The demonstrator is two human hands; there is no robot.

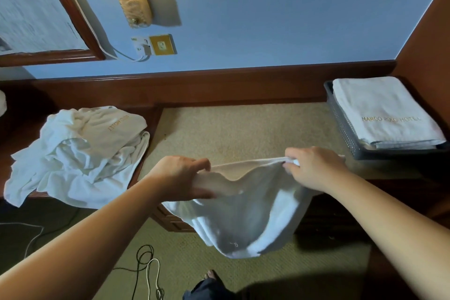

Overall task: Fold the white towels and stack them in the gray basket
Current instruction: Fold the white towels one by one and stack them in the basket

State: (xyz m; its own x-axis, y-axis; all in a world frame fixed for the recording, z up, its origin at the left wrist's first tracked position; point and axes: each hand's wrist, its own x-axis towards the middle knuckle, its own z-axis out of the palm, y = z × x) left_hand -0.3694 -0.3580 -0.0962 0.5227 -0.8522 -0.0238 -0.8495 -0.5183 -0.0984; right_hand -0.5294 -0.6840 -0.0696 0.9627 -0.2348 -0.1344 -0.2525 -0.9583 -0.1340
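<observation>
Over the front edge of the desk (243,129), my left hand (180,178) and right hand (314,168) are pinching a white towel (243,214) by its top edge; it is hanging down between them.

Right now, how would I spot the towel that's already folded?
Look to the desk's far right end, where a gray basket sits. The folded towel lies flat in it, gold hotel lettering up, unlike the crumpled pile at left.
</observation>
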